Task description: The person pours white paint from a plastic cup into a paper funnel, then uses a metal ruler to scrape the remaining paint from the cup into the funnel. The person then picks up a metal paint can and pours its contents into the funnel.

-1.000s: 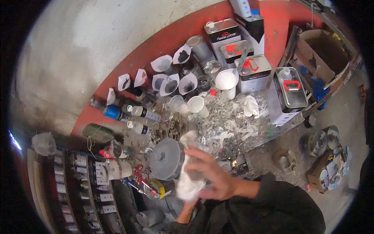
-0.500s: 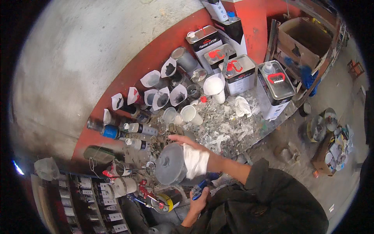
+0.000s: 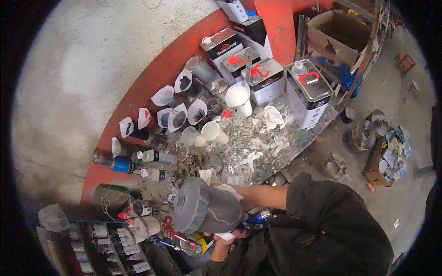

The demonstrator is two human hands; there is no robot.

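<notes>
A spray gun with a blue body (image 3: 254,220) and a large grey paint cup (image 3: 222,210) is held in front of my dark jacket. The cup lies tilted, its lid toward the left. Under the cup is my left hand (image 3: 224,248), closed on the gun, though the cup hides most of the grip. My right hand (image 3: 245,197) reaches around the cup's far side with a white cloth (image 3: 208,175) pressed to it; its fingers are mostly hidden. A bit of white also shows beneath the cup, by my left fingers.
Paint-crusted bench (image 3: 271,154) with white mixing cups (image 3: 214,132), paper-lined cups and metal solvent cans (image 3: 309,94) along the back. Another spray gun with red parts (image 3: 172,229) stands at lower left, near shelves of labelled containers (image 3: 131,249). A cardboard box of rubbish (image 3: 389,158) sits at right.
The gun and cup have turned, so the cup's side now shows more. My right hand and the cloth have passed from the cup's near side to behind it. The view has shifted slightly.
</notes>
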